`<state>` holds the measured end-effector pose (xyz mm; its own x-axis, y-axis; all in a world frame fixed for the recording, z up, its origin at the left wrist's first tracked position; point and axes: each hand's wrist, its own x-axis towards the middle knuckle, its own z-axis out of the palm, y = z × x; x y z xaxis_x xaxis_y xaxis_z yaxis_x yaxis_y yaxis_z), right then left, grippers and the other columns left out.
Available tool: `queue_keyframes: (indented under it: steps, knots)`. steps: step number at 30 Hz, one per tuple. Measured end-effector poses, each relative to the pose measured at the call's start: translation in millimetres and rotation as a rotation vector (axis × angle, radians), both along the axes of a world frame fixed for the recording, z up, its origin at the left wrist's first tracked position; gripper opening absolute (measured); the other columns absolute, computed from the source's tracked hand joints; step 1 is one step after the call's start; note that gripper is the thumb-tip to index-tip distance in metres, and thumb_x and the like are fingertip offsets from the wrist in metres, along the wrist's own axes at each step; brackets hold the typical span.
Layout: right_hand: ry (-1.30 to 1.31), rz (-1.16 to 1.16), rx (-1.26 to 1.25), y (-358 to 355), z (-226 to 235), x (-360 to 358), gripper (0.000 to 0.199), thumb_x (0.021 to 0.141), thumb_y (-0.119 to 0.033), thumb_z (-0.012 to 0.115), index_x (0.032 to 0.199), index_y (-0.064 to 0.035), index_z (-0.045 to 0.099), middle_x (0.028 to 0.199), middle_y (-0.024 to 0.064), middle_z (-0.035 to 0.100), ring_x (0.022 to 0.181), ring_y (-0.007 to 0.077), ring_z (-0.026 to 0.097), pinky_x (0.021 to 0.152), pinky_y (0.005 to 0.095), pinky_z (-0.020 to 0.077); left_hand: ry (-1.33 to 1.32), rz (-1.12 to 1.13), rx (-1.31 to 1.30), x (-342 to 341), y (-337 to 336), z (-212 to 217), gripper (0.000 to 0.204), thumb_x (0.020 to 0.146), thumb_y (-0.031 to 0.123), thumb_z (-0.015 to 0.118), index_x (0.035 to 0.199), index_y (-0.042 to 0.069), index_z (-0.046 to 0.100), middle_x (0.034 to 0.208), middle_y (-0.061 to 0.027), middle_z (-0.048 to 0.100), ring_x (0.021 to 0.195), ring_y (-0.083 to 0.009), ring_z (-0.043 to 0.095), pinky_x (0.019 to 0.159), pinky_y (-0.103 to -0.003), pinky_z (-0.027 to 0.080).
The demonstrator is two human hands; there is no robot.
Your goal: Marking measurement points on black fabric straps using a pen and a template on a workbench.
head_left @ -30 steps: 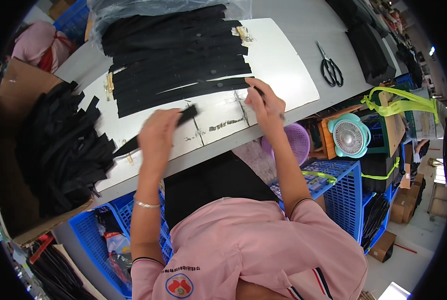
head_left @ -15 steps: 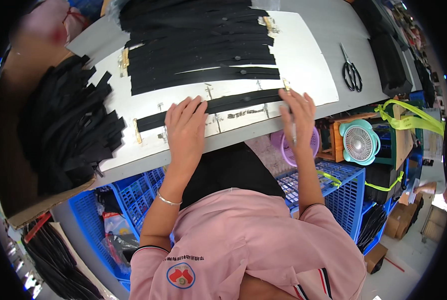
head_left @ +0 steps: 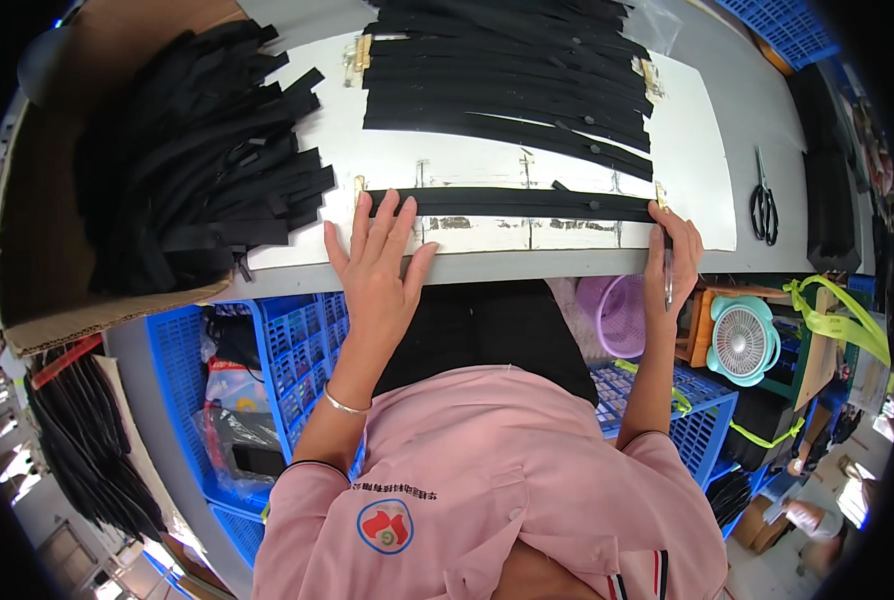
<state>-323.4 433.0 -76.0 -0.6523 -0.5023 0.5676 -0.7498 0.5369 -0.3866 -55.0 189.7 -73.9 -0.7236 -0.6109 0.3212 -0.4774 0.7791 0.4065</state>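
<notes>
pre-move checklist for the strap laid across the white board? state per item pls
1. Black strap lies flat and straight across the white board: ok.
2. Left hand pins the strap's left end, fingers spread over it: ok.
3. Right hand is at the strap's right end by the board's edge marker: ok; whether the end meets the marker exactly: cannot tell.
4. Thin tool in the right hand's grip: present, but its kind and where its tip sits: cannot tell.
5. Strap is apart from the finished row of straps further up: ok.
6. Loose strap pile on the left stays off the laid strap: ok.
</notes>
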Motion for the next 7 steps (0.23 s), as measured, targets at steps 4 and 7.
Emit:
queue_keyframes:
  steps: [4,7]
  knots:
    - [-0.005,0.015,-0.003,-31,27,24,0.020,0.099,-0.011,0.065,0.117,-0.0098,0.076,0.109,0.0075,0.077,0.108,0.0241,0.069,0.115,0.0461,0.0395,0.011,0.018,-0.034,0,0,-3,0.051,0.094,0.026,0.075,0.142,0.014,0.064,0.150,-0.0076,0.059,0.150,-0.0302,0.041,0.124,-0.055,0.014]
    - [-0.312,0.257,-0.054,-65,33,50,0.026,0.102,-0.013,0.064,0.127,-0.0097,0.068,0.112,0.0079,0.078,0.124,0.0257,0.061,0.121,0.0461,0.0324,0.035,-0.001,-0.005,2,-3,-6,0.052,0.094,0.030,0.075,0.142,0.014,0.064,0.150,-0.0072,0.058,0.150,-0.0301,0.041,0.124,-0.056,0.015]
